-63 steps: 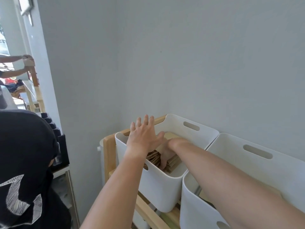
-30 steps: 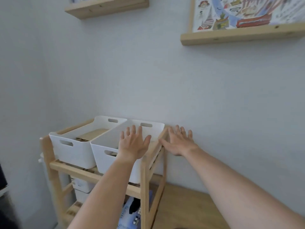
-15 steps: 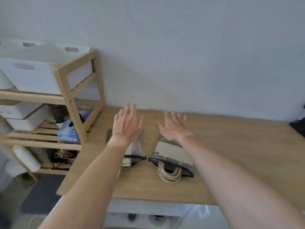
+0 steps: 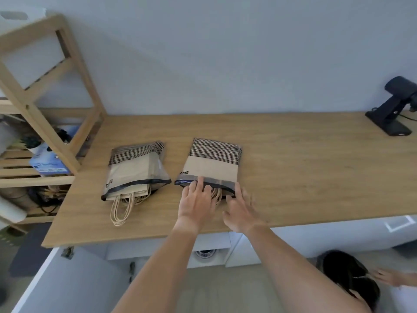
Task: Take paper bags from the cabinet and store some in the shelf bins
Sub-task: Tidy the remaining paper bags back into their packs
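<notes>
Two clear plastic packs of striped paper bags lie flat on the wooden counter (image 4: 293,154). The left pack (image 4: 135,170) has rope handles spilling from its open end toward me. My left hand (image 4: 196,204) rests with spread fingers at the open end of the right pack (image 4: 212,163), fingertips on its plastic edge. Just right of it, my right hand (image 4: 241,211) touches the same pack's near right corner, fingers apart, slightly blurred. Neither hand grips anything. The wooden shelf (image 4: 45,91) stands at the left; its white bins are barely in view.
A black device on a stand (image 4: 392,109) sits at the counter's far right. The shelf's lower tiers hold a blue box (image 4: 48,163) and clutter. Another person's head (image 4: 347,276) and hand show at the bottom right. White cabinets are below the counter.
My view swung from the shelf bins right and down to the counter. Both hands came down from above the packs to the open end of the right pack.
</notes>
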`<act>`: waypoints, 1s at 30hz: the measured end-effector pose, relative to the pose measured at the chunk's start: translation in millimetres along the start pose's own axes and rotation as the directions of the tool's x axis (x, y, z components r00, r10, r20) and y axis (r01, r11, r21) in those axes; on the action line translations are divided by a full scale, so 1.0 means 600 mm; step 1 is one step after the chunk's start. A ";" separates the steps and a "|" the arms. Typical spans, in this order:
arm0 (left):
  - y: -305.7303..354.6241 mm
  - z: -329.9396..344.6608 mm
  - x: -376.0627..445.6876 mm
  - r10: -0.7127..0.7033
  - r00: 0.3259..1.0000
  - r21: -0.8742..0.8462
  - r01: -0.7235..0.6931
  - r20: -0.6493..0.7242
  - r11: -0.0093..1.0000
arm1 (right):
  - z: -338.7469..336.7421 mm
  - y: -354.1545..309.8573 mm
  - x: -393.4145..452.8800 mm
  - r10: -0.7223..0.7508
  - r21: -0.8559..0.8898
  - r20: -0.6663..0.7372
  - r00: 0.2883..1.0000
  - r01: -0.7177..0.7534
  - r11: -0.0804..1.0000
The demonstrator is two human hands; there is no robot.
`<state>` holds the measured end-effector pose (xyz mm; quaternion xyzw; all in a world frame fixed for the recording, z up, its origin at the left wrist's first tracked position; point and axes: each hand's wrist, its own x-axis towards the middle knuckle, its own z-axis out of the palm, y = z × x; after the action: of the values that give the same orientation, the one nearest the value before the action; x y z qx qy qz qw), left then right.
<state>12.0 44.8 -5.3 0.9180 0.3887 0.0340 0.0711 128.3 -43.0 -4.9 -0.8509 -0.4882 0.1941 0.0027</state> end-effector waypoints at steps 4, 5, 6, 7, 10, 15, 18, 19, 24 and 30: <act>0.011 0.032 0.019 -0.021 0.998 0.094 0.015 0.058 0.995 | 0.016 0.010 0.013 0.025 0.013 0.018 1.000 -0.025 1.000; 0.012 0.037 0.026 -0.032 0.997 0.114 0.024 0.072 0.993 | 0.018 0.014 0.018 0.024 0.032 0.018 1.000 -0.024 0.999; 0.013 0.040 0.033 -0.045 0.995 0.126 0.034 0.084 0.991 | 0.019 0.018 0.022 0.020 0.050 0.016 1.000 -0.021 0.999; 0.014 0.043 0.039 -0.056 0.994 0.136 0.043 0.093 0.990 | 0.020 0.022 0.025 0.016 0.067 0.012 1.000 -0.016 0.998; 0.022 0.054 0.040 -0.067 0.997 0.177 0.058 0.045 0.982 | 0.027 0.031 0.027 -0.001 0.097 -0.016 1.000 0.003 0.995; 0.030 0.055 0.018 0.010 0.996 0.178 0.006 -0.090 0.984 | 0.036 0.044 0.022 0.003 0.096 -0.053 0.999 0.002 0.995; 0.028 0.057 0.003 0.011 0.997 0.129 -0.002 -0.071 0.992 | 0.034 0.044 0.022 0.010 0.109 -0.064 0.998 -0.003 0.994; 0.025 0.060 -0.004 -0.011 0.999 0.118 0.015 -0.041 0.993 | 0.033 0.043 0.022 0.012 0.114 -0.065 0.998 -0.005 0.994; -0.003 0.060 -0.035 -0.045 0.999 -0.037 0.045 0.009 0.998 | 0.027 0.031 0.025 0.040 0.130 -0.058 0.997 -0.033 0.991; 0.001 0.039 -0.056 -0.011 0.996 -0.236 -0.010 -0.087 0.972 | 0.043 0.025 0.032 -0.038 0.167 -0.181 0.983 0.069 0.983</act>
<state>-8.1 17.5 -28.6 0.9006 0.3849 0.1201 0.1626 140.8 -39.7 -38.1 -0.8477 -0.4902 0.1591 0.1253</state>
